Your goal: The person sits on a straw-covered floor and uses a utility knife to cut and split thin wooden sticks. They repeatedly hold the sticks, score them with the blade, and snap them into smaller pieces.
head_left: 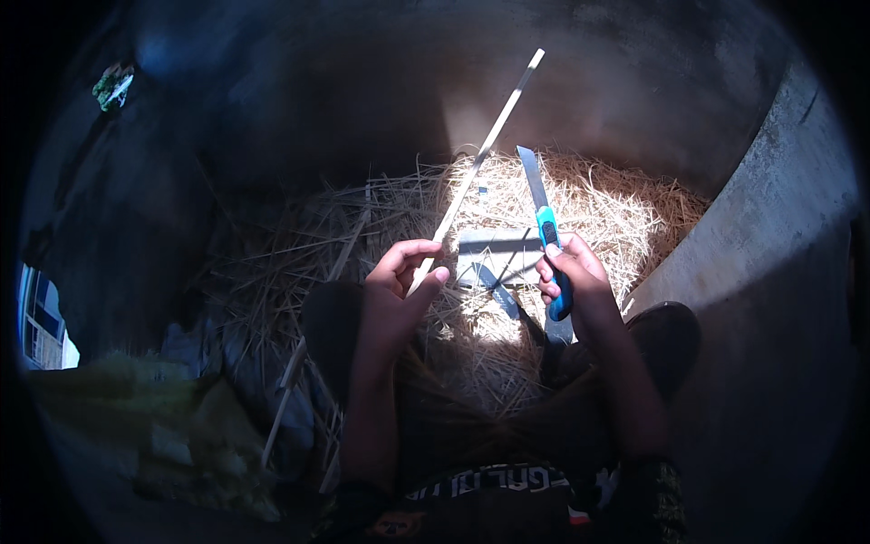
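My left hand (399, 272) pinches the near end of a long thin pale strip of cane (480, 150), which slants up and away to the right. My right hand (569, 270) grips a knife (542, 213) by its blue handle, with the grey blade pointing up and away, just right of the strip. The two hands sit side by side above a sunlit pile of straw-like shavings (507, 308). A second dark blade (503, 295) lies on the shavings between my hands.
A curved concrete wall (770, 236) rises at the right. More long thin strips (290, 381) lie in shadow at the left. A crumpled yellow-green sheet (172, 435) sits at the lower left. My knees (666, 331) frame the pile.
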`<move>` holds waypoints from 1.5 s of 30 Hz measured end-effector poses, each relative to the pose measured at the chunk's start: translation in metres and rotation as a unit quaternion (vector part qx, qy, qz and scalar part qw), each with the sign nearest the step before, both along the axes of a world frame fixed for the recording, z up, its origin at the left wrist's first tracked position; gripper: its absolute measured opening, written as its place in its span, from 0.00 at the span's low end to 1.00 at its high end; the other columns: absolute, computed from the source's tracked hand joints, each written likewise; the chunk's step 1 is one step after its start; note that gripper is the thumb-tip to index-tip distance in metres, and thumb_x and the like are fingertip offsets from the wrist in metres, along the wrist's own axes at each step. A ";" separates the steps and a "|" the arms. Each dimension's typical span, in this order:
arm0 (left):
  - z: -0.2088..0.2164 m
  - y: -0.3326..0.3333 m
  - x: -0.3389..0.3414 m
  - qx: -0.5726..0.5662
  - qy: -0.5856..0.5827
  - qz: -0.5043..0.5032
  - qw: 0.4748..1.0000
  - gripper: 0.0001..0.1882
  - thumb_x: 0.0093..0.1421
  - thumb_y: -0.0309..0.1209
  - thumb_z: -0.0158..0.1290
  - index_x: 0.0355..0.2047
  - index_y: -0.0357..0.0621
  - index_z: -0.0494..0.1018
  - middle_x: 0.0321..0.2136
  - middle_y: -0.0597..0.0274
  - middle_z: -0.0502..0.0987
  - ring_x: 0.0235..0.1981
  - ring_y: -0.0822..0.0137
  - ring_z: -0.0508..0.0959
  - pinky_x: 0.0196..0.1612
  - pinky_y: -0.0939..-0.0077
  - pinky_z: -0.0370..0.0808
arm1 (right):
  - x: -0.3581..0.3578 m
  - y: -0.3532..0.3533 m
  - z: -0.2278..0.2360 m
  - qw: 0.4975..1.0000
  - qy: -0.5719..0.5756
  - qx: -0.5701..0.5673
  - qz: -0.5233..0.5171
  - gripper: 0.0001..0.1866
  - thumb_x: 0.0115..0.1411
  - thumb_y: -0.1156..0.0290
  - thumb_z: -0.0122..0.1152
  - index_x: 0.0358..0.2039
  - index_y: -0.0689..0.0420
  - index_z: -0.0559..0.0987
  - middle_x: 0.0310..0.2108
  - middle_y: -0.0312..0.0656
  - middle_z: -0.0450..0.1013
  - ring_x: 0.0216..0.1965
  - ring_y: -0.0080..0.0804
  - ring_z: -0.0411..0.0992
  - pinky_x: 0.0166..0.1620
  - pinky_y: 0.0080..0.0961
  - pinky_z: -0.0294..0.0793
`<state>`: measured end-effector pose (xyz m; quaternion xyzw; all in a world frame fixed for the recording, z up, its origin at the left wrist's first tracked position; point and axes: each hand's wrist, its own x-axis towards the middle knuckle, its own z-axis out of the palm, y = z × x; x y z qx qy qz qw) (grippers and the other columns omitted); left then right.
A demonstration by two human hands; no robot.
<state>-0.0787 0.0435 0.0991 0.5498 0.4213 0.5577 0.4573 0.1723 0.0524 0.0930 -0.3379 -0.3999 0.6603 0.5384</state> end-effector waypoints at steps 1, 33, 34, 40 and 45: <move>0.001 -0.001 0.000 -0.005 0.003 -0.008 1.000 0.16 0.59 0.23 0.60 0.48 0.39 0.74 0.44 0.60 0.79 0.44 0.74 0.77 0.45 0.80 0.73 | 0.002 -0.003 0.004 0.998 -0.012 -0.055 -0.017 0.14 0.72 0.57 0.50 0.37 0.55 0.71 0.25 0.32 0.67 0.19 0.14 0.60 0.25 0.15 0.62; 0.002 -0.004 0.003 -0.064 0.022 -0.031 0.997 0.16 0.63 0.31 0.59 0.49 0.40 0.73 0.38 0.65 0.81 0.27 0.85 0.69 0.27 0.90 0.63 | -0.012 -0.017 0.010 0.963 -0.194 0.158 0.098 0.27 0.73 0.56 0.47 0.66 0.60 0.63 0.37 0.37 0.73 0.35 0.18 0.71 0.39 0.19 0.72; 0.002 -0.004 0.002 -0.063 0.023 -0.031 0.997 0.16 0.63 0.31 0.59 0.49 0.40 0.73 0.38 0.65 0.81 0.27 0.85 0.69 0.27 0.90 0.63 | -0.011 -0.017 0.010 0.962 -0.205 0.143 0.110 0.27 0.73 0.56 0.47 0.66 0.60 0.62 0.36 0.37 0.73 0.34 0.17 0.70 0.37 0.18 0.72; 0.004 -0.003 0.004 -0.061 0.020 -0.036 0.997 0.15 0.64 0.30 0.57 0.50 0.39 0.72 0.39 0.62 0.81 0.26 0.84 0.68 0.25 0.90 0.63 | -0.003 -0.016 0.005 0.961 -0.158 0.183 0.133 0.25 0.73 0.63 0.45 0.66 0.61 0.60 0.39 0.39 0.73 0.32 0.17 0.69 0.34 0.16 0.71; -0.005 -0.001 -0.002 -0.082 -0.020 -0.033 0.996 0.15 0.65 0.32 0.56 0.49 0.40 0.72 0.36 0.63 0.81 0.24 0.85 0.67 0.24 0.90 0.63 | -0.006 -0.025 0.023 0.953 -0.164 0.178 0.180 0.27 0.69 0.72 0.47 0.67 0.61 0.58 0.40 0.40 0.74 0.33 0.18 0.70 0.39 0.18 0.75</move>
